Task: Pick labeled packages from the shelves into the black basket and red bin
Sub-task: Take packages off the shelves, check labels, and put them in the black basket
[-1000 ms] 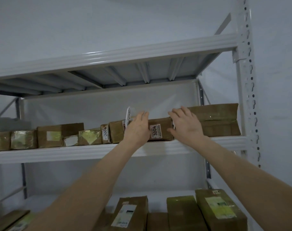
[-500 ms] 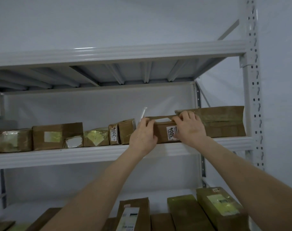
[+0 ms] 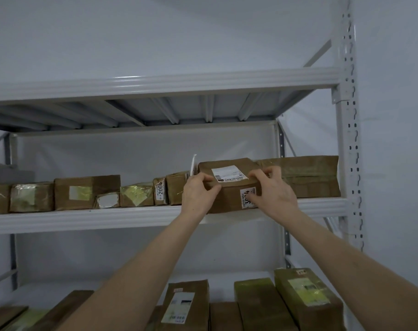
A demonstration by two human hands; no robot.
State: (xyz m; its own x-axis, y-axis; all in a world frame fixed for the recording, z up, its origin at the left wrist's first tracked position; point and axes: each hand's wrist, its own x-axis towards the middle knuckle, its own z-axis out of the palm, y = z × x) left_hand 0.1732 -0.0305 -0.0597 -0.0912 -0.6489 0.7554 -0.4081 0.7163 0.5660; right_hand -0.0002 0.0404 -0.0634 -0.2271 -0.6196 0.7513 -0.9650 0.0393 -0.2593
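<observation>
A brown cardboard package (image 3: 229, 194) with a white shipping label on top and a "3004" sticker on its front sticks out over the edge of the middle shelf (image 3: 83, 219), tilted forward. My left hand (image 3: 198, 194) grips its left front corner, thumb on the front face. My right hand (image 3: 273, 193) grips its right side, fingers curled over the top edge and partly covering the sticker. Neither the black basket nor the red bin is in view.
More brown packages line the same shelf: one marked "2006" (image 3: 160, 191) left of the held one, a long box (image 3: 308, 176) on the right. Several packages (image 3: 308, 297) stand on the lower shelf. A white upright post (image 3: 349, 139) bounds the right side.
The 3004 package has been drawn forward off the shelf row and tipped so its top label shows. Both hands went from touching its sides to gripping it.
</observation>
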